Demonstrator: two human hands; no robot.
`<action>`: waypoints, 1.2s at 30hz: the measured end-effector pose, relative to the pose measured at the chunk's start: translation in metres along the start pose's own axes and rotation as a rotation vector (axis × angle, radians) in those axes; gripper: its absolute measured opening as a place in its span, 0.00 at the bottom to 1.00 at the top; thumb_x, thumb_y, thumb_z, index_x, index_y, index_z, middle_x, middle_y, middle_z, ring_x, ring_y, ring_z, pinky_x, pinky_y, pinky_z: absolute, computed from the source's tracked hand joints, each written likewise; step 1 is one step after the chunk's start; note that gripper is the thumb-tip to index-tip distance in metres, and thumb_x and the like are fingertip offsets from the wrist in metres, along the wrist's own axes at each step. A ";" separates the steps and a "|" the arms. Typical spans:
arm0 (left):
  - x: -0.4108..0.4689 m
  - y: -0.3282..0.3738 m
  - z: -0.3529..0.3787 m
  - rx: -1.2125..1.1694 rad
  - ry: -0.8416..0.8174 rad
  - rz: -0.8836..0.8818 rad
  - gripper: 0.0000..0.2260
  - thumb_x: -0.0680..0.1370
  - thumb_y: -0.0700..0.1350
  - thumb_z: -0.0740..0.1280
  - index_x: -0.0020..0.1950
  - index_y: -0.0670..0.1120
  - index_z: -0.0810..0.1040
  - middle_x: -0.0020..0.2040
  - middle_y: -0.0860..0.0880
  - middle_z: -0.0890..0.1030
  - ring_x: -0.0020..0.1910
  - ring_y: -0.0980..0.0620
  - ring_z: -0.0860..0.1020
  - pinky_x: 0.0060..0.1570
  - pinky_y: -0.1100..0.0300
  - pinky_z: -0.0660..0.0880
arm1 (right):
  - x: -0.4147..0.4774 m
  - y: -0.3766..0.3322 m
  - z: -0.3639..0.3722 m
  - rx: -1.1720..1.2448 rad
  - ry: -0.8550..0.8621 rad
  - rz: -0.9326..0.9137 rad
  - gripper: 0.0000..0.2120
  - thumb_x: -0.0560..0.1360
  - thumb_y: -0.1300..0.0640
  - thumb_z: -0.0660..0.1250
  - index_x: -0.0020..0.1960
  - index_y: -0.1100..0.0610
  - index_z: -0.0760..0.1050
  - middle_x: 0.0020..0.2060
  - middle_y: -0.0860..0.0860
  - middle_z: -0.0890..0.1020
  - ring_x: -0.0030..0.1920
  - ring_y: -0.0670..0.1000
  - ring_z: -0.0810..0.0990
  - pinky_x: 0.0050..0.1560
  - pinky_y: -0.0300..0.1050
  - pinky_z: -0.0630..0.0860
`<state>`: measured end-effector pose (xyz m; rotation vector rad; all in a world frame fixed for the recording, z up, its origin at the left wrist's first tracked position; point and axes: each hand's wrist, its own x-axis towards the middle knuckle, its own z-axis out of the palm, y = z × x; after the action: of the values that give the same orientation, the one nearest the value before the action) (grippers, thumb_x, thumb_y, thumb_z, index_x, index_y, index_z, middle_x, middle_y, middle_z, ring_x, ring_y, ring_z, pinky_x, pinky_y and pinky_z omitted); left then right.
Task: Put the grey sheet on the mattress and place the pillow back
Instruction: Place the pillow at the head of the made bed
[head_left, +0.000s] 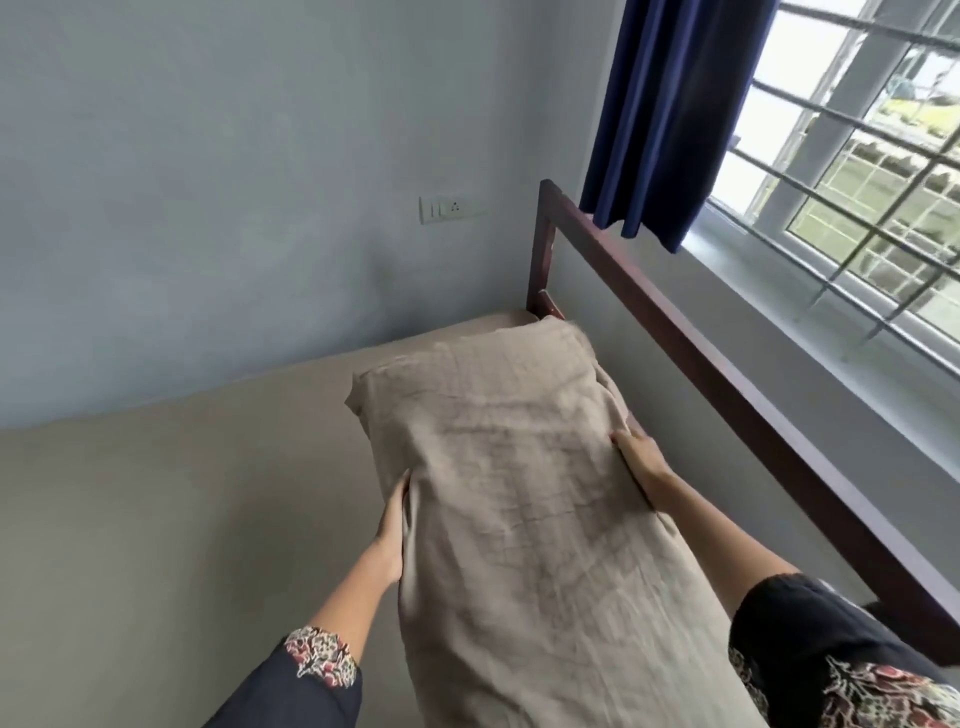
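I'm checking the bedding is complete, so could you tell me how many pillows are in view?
1. The pillow lies along the wooden headboard on the grey sheet, between the left hand and right hand. Others may lie hidden beyond the frame.

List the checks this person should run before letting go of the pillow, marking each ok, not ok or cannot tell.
1. Grey sheet spread over the mattress: ok, it lies smooth where visible.
2. Sheet's edges tucked in: cannot tell, they are hidden or out of frame.
3. Left hand on the left side of the pillow: ok.
4. Right hand on its right side: ok.
5. Pillow's long side running along the headboard: ok.
6. Pillow fully resting on the sheet: cannot tell, its underside is hidden.
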<state>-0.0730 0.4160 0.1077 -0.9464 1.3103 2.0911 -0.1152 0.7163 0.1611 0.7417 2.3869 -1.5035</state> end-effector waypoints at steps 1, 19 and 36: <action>0.009 0.000 0.008 -0.007 0.014 0.004 0.24 0.76 0.64 0.60 0.52 0.44 0.80 0.42 0.41 0.83 0.46 0.43 0.80 0.42 0.51 0.75 | 0.014 0.001 -0.003 -0.001 -0.009 0.020 0.18 0.77 0.57 0.57 0.66 0.59 0.72 0.56 0.54 0.76 0.54 0.53 0.73 0.57 0.45 0.67; 0.220 0.029 0.114 0.404 0.412 0.224 0.28 0.81 0.49 0.60 0.77 0.46 0.52 0.78 0.46 0.54 0.75 0.47 0.57 0.72 0.56 0.54 | 0.295 0.043 0.016 -0.276 -0.243 -0.017 0.29 0.77 0.58 0.64 0.76 0.56 0.58 0.68 0.52 0.68 0.65 0.55 0.70 0.55 0.41 0.70; 0.158 -0.138 0.076 0.456 0.335 -0.224 0.31 0.81 0.56 0.54 0.78 0.44 0.46 0.78 0.48 0.49 0.77 0.50 0.50 0.73 0.57 0.48 | 0.197 0.214 -0.022 -0.517 -0.178 0.346 0.23 0.75 0.62 0.60 0.70 0.62 0.65 0.64 0.60 0.73 0.58 0.60 0.74 0.55 0.49 0.72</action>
<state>-0.0979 0.5494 -0.0699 -1.1976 1.6646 1.4183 -0.1676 0.8686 -0.0818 0.7974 2.2200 -0.7380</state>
